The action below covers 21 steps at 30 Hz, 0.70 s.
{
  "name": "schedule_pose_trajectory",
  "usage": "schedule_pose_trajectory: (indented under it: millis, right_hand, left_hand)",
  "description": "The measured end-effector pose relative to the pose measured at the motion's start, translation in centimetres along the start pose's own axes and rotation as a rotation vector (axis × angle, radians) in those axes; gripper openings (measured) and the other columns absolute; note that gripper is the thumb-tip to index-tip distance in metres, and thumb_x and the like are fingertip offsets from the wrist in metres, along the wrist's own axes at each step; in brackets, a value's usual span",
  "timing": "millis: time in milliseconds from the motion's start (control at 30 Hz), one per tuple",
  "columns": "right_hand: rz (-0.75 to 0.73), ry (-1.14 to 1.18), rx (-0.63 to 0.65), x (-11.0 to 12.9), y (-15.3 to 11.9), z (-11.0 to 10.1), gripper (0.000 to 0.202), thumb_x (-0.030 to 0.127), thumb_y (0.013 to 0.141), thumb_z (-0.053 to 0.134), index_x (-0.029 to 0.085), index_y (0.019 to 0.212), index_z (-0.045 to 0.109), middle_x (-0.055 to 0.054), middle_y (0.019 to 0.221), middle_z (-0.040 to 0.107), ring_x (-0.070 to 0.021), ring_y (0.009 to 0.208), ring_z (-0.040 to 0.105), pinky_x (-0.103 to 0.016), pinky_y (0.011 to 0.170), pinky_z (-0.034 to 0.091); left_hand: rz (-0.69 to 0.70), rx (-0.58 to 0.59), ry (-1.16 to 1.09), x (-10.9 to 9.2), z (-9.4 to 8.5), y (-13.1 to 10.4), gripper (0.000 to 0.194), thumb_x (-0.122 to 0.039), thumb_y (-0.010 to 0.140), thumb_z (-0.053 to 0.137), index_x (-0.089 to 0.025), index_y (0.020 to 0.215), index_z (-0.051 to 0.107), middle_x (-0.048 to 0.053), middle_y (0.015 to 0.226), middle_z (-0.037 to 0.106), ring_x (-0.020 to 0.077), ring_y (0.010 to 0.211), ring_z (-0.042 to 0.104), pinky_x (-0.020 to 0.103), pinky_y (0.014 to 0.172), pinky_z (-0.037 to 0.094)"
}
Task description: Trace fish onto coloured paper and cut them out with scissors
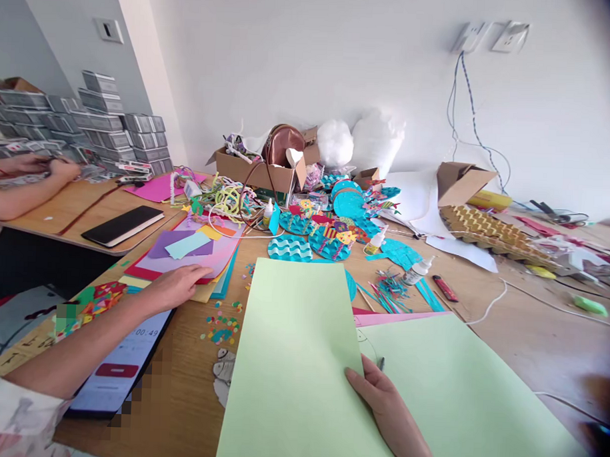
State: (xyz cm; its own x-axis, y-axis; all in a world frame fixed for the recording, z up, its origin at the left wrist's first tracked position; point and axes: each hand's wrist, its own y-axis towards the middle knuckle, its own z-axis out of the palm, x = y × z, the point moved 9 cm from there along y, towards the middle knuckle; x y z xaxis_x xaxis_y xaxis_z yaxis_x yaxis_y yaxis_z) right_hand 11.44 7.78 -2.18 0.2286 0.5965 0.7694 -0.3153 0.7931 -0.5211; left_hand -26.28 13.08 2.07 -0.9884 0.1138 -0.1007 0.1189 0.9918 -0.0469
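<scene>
My right hand (382, 398) grips the edge of a light green sheet of paper (295, 348), thumb on top and fingers behind. That sheet is raised and tilted in front of me. Beneath and to its right lies another large green sheet (460, 374), with a pink sheet (396, 318) showing along its far edge. My left hand (175, 289) rests on a stack of coloured papers (228, 256), its fingers stretched forward over a lilac sheet. Smaller purple (159, 243) and pale blue (188, 244) pieces lie on that stack. The fingertips' underside is hidden.
Under my left forearm lies a phone (114, 368). Paper dots (222, 329), glue bottles (417, 271) and blue paper crafts (329, 243) cover the table. Behind stand a cardboard box (257, 173) and egg trays (485, 231). A co-worker's hands (61, 170) are at far left, near stacked boxes (103, 121).
</scene>
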Motion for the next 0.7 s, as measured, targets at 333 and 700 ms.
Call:
schedule_pose_trajectory:
  millis: [333,700]
  right_hand:
    - [-0.013,-0.057,0.053,0.2,0.5,0.8,0.039,0.042,0.066,0.069,0.026,0.101,0.064,-0.004,0.094,0.073,-0.0285,0.076,0.068,-0.041,0.071,0.051]
    - [0.012,0.000,0.010,0.2,0.5,0.2,0.055,0.041,0.063,0.072,0.023,0.113,0.058,-0.006,0.094,0.073,-0.0276,0.077,0.069,-0.038,0.069,0.052]
  left_hand:
    - [0.073,0.010,-0.099,2.1,-0.6,0.8,0.039,-0.029,0.076,0.046,-0.016,0.109,0.063,0.011,0.112,0.065,0.0251,0.103,0.059,0.037,0.090,0.044]
    - [0.055,-0.171,-0.116,1.9,-2.0,0.1,0.045,-0.022,0.084,0.027,-0.017,0.125,0.045,0.010,0.117,0.060,0.0206,0.101,0.059,0.031,0.085,0.046]
